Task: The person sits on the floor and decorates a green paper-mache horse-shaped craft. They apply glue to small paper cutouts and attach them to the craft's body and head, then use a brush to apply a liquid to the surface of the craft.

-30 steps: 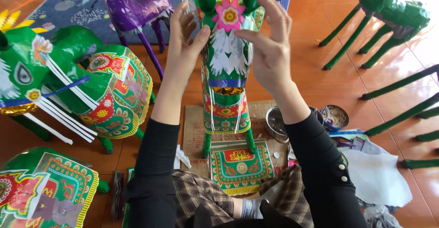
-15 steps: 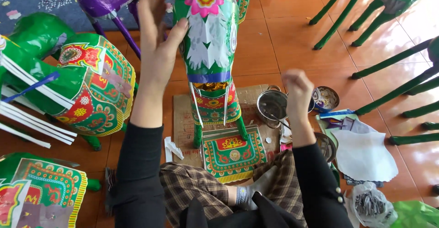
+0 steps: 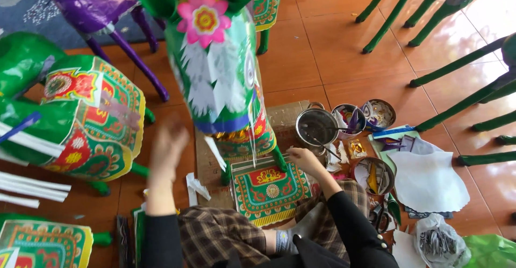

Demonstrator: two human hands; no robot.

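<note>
A green paper horse (image 3: 220, 80) with a pink flower on its forehead stands in front of me on a piece of cardboard (image 3: 207, 166). A patterned green and red paper panel (image 3: 269, 190) lies at its feet. My right hand (image 3: 303, 159) rests low beside the horse's front leg, at the edge of that panel, close to a metal pot (image 3: 316, 127); whether it holds anything is unclear. My left hand (image 3: 167, 148) is blurred in mid-air left of the horse, fingers apart, holding nothing I can see.
Another green decorated horse (image 3: 80, 117) stands at left, a purple one (image 3: 97, 10) behind it. Small bowls of paper scraps (image 3: 376, 175), white paper sheets (image 3: 427, 174) and plastic bags (image 3: 438, 241) lie at right. Green horse legs (image 3: 457, 80) crowd the far right.
Both hands have come down off the horse's head. The right dropped to the panel by its front leg, and the left is lowering at the horse's left side.
</note>
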